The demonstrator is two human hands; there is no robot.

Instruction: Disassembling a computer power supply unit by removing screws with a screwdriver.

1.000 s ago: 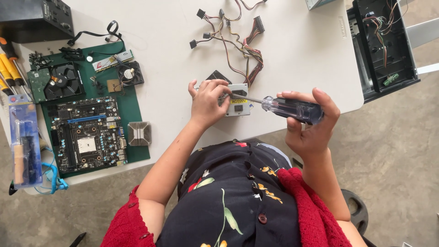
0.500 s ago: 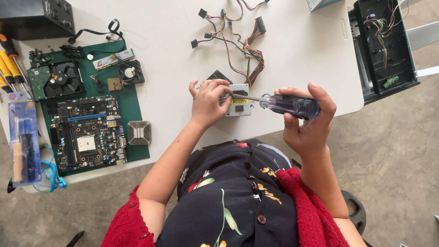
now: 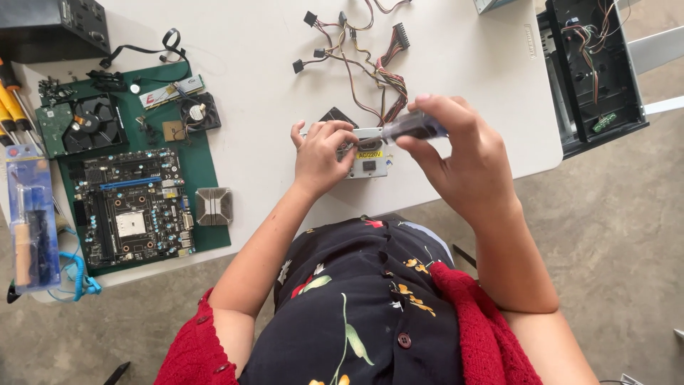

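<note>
A grey power supply box (image 3: 370, 161) stands at the near edge of the white table (image 3: 256, 93), its bundle of coloured cables (image 3: 363, 64) spreading away from me. My left hand (image 3: 322, 153) grips the box's left side. My right hand (image 3: 463, 153) holds a screwdriver with a clear blue handle (image 3: 417, 126), its shaft lying level and pointing left onto the top of the box.
A green mat (image 3: 192, 164) at left carries a motherboard (image 3: 132, 207), a heatsink (image 3: 214, 205), fans (image 3: 92, 127) and a memory stick (image 3: 171, 91). Yellow screwdrivers (image 3: 11, 100) and a packaged tool (image 3: 32, 214) lie further left. An open black computer case (image 3: 591, 64) stands right.
My right hand has swung the screwdriver up and leftward, closer over the box; the handle now sits nearer my left hand. The left hand keeps its grip.
</note>
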